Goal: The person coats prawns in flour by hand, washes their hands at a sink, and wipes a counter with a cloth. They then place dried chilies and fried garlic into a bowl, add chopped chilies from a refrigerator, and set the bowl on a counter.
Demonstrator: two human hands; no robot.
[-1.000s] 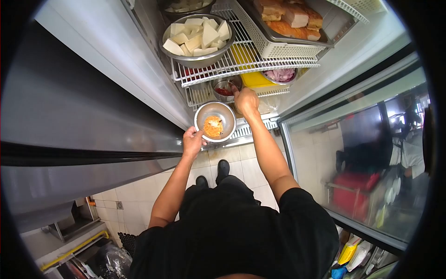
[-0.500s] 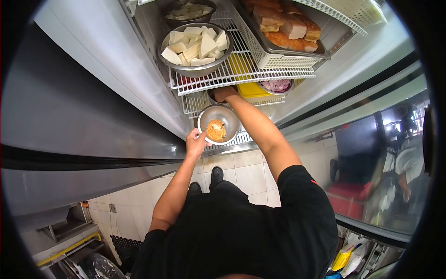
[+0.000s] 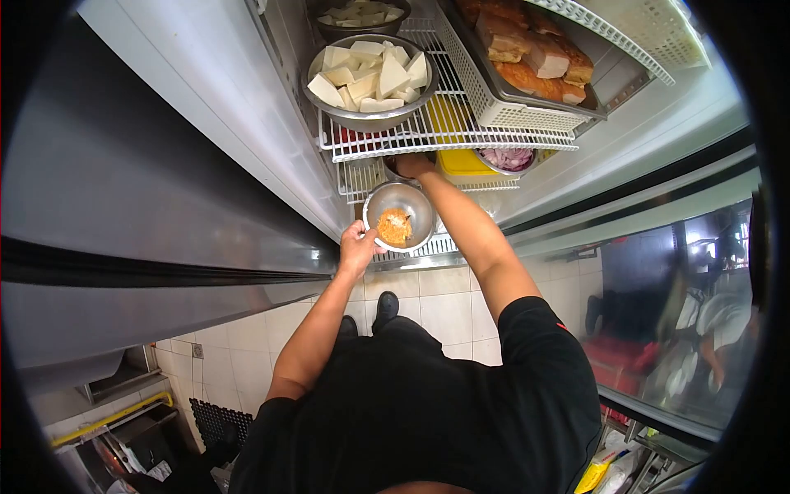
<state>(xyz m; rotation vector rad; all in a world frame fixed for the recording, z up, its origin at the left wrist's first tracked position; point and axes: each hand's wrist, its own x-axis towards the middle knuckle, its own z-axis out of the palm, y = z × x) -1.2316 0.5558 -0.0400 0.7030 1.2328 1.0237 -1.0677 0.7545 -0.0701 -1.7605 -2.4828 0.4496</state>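
My left hand [image 3: 360, 249] is closed on the rim of a metal bowl [image 3: 418, 206], thumb over the edge. Inside the bowl lies a small heap of orange, crumbly food [image 3: 395, 226] with paler bits. My right hand [image 3: 415, 165] reaches under the upper wire shelf, just beyond the held bowl. It is at a dark-looking metal bowl [image 3: 393, 170] on the lower shelf; its fingers and that bowl's contents are hidden. A yellow-lidded container [image 3: 466, 161] sits to the right of this hand.
On the upper wire shelf [image 3: 448, 148], a bowl of white wedges [image 3: 370, 122] stands left of a tray of browned meat blocks [image 3: 543, 62]. Sliced purple onions [image 3: 506, 158] sit below. Fridge doors flank me: dark at left [image 3: 140, 189], glass at right [image 3: 658, 272].
The whole view has shifted slightly, so the shelves and bowls appear farther right. My left hand still grips the bowl, and my right hand remains under the shelf.
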